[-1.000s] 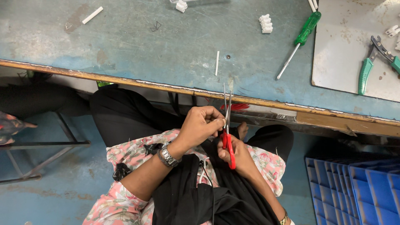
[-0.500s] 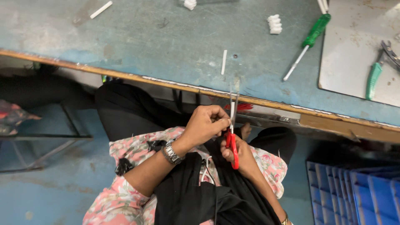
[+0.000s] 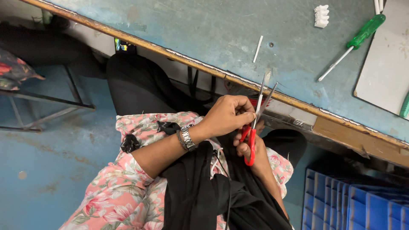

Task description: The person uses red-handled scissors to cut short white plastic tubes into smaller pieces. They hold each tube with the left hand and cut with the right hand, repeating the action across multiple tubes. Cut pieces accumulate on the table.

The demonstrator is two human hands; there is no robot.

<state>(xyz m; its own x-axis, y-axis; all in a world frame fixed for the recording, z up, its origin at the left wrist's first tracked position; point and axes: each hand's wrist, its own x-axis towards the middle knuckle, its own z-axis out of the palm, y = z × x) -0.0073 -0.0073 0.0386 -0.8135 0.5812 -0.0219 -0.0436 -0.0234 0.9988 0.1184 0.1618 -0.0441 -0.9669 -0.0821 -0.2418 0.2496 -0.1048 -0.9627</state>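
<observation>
While the worn blue-painted workbench (image 3: 204,30) with its wooden front edge fills the top of the view, both hands work just below that edge, over the person's lap. The right hand (image 3: 251,153) holds a pair of red-handled steel scissors (image 3: 254,127): its fingers pass through the red loops and are closed on them, and the blades stand slightly parted, tips pointing up across the bench's edge. The left hand (image 3: 228,115), with a metal-link wristwatch (image 3: 186,138) on its wrist, is curled nearly closed right against the scissors at the blade pivot; its fingertips pinch together there, but I cannot tell what, if anything, lies between them.

On the bench, a short thin white stick (image 3: 258,48) lies near the front edge, just above the scissor tips. A small white ridged plastic block (image 3: 321,15) sits farther back on the bench. A green-handled screwdriver with a metal shaft (image 3: 351,46) lies slanted toward the bench's right end, beside a pale grey flat board (image 3: 385,72). Below the bench at the right stands a blue plastic crate (image 3: 353,204). The sleeves are pink floral fabric (image 3: 123,187).
</observation>
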